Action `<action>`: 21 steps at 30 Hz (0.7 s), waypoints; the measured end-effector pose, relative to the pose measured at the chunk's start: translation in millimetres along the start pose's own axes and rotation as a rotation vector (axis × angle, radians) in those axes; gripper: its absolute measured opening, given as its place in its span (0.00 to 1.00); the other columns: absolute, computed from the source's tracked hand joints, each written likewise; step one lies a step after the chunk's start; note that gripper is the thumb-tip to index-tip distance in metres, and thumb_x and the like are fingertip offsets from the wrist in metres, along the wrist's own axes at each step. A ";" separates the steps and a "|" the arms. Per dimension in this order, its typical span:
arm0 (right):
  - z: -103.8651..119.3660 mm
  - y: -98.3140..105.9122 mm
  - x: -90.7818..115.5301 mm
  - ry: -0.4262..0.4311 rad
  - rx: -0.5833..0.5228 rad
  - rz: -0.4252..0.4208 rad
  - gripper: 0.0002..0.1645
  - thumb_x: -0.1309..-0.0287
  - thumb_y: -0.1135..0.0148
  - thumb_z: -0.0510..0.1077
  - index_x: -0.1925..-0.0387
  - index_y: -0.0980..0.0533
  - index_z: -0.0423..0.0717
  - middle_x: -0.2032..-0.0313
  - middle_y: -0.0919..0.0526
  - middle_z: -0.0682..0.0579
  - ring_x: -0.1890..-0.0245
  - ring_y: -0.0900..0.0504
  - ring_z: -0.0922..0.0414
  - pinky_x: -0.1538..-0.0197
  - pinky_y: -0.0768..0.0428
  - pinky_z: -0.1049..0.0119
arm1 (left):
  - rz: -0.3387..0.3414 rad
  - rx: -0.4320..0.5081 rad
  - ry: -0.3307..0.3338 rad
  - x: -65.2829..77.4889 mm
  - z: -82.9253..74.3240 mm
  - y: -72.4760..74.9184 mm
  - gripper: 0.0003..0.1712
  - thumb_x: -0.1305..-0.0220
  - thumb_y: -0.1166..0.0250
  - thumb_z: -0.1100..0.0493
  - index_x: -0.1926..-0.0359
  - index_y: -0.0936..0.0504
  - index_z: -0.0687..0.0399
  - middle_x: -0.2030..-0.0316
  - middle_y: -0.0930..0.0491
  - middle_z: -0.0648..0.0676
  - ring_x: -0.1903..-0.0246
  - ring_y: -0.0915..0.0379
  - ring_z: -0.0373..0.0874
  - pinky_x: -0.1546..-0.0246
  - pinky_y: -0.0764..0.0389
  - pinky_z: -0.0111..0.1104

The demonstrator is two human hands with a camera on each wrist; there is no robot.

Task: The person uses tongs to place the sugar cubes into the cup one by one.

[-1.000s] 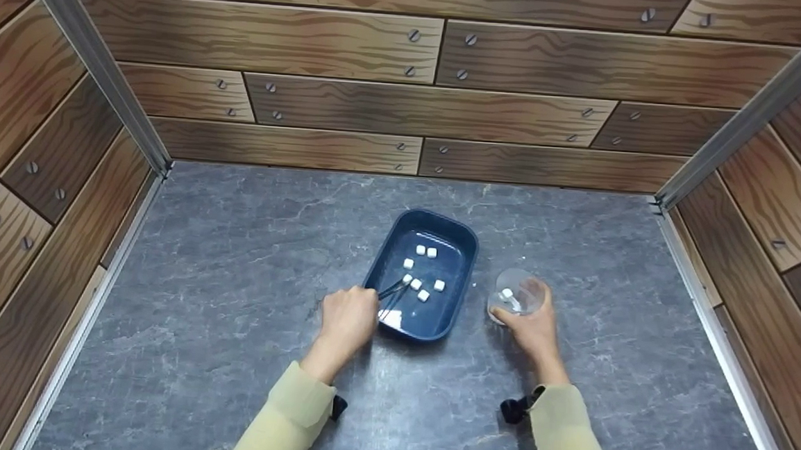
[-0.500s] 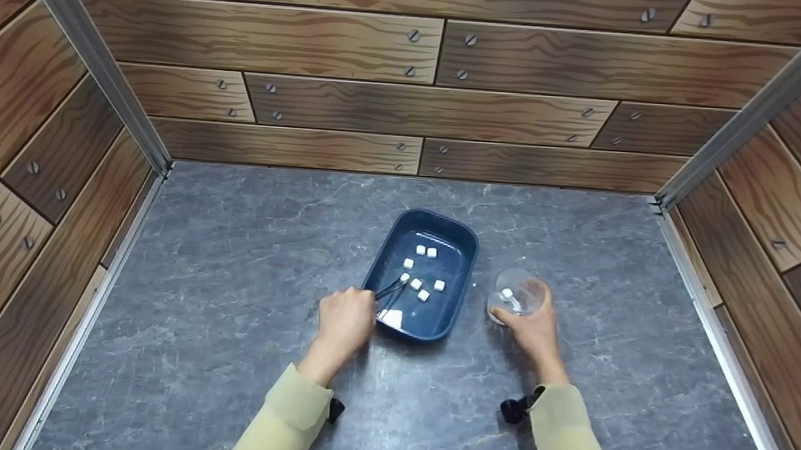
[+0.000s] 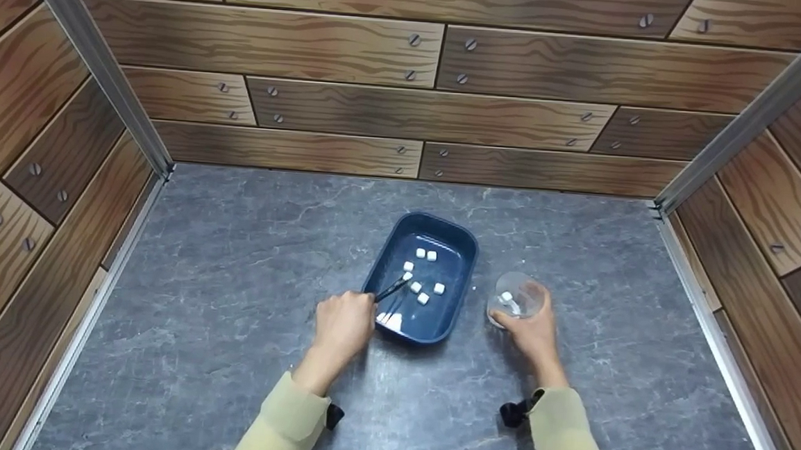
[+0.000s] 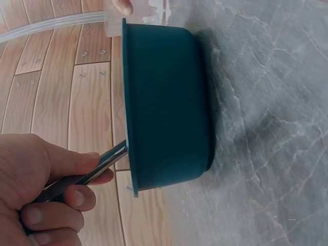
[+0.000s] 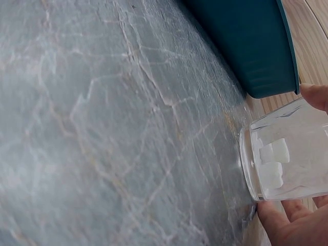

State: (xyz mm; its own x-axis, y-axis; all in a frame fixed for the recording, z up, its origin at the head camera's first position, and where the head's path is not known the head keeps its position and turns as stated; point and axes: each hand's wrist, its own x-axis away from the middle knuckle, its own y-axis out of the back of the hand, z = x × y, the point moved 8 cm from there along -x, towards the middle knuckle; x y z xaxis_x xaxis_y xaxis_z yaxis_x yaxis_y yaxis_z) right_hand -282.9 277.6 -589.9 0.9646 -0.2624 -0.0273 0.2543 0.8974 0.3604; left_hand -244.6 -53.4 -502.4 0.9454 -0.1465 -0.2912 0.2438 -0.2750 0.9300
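a dark blue tray is placed on the grey veined surface, about midway between its left and right edges, with its long sides slanted slightly toward the far right corner. a pair of dark tongs is gripped by the left hand, with the thumb and fingers closed round the handle. the tongs are passed over the tray's left rim, toward its near left corner, and their tips are brought to one white cube inside; whether it is pinched cannot be told.

six other white cubes are spread over the tray floor: two side by side toward the far edge, one just beyond the tips, and three nearer the right and near edges.

a clear cup is held by the right hand, with the thumb on one side and the fingers curled round the other. it is kept just beside the tray's right edge, with a gap between. a few white pieces are seen at the bottom of the cup.

the wrists are covered by pale yellow sleeves, and the far edge of the surface is met by a wood-patterned wall.
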 end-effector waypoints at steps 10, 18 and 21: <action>-0.5 -0.4 0.7 -0.004 -0.011 -0.005 0.52 0.61 0.21 0.33 0.35 0.40 0.34 0.37 0.31 0.36 0.36 0.33 0.44 0.33 0.40 0.58 | -0.010 0.005 -0.019 0.8 -8.5 13.4 0.11 0.39 0.32 0.54 0.75 0.16 0.54 0.81 0.19 0.56 0.84 0.24 0.57 0.86 0.27 0.48; -0.9 -0.9 0.6 -0.001 -0.032 -0.002 0.53 0.61 0.21 0.33 0.35 0.41 0.34 0.37 0.31 0.36 0.36 0.33 0.45 0.33 0.40 0.58 | -0.054 0.012 -0.054 2.1 -16.6 19.9 0.09 0.40 0.32 0.54 0.73 0.15 0.54 0.82 0.20 0.55 0.85 0.24 0.57 0.88 0.29 0.47; -0.8 -0.8 1.0 0.007 -0.027 -0.001 0.52 0.61 0.21 0.33 0.35 0.41 0.34 0.37 0.31 0.36 0.36 0.33 0.44 0.33 0.40 0.58 | -0.070 0.028 -0.069 3.4 -20.7 22.9 0.10 0.40 0.32 0.54 0.74 0.16 0.53 0.82 0.20 0.54 0.85 0.24 0.57 0.88 0.30 0.47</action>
State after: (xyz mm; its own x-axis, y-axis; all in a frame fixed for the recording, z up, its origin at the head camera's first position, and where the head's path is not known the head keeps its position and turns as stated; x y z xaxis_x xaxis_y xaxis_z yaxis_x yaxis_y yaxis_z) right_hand -282.1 276.9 -591.0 0.9646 -0.2613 -0.0343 0.2574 0.9062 0.3354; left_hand -231.3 -40.5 -477.4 0.9087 -0.1908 -0.3713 0.3023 -0.3128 0.9005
